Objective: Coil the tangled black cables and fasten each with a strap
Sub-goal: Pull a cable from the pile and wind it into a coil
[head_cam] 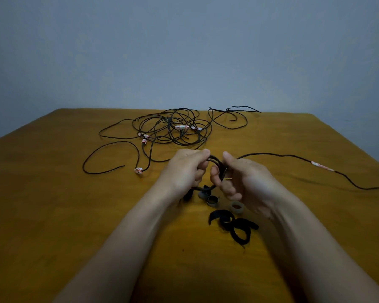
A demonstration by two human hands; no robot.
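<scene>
Above the middle of the wooden table [53, 204] I hold a small coil of black cable [217, 166] between both hands. My left hand [185, 171] grips the coil's left side with curled fingers. My right hand [241, 182] pinches its right side, and the cable's free length [293, 157] trails off to the right past a white tape tag [321, 166]. A tangle of black cables [175, 127] with white tags lies farther back. Black straps [232, 226] and grey rolled straps [212, 200] lie just below my hands.
A loose cable loop [109, 158] ending in a white tag lies to the left of my hands. More cable ends [234, 117] reach the table's far edge. A plain blue-grey wall stands behind the table.
</scene>
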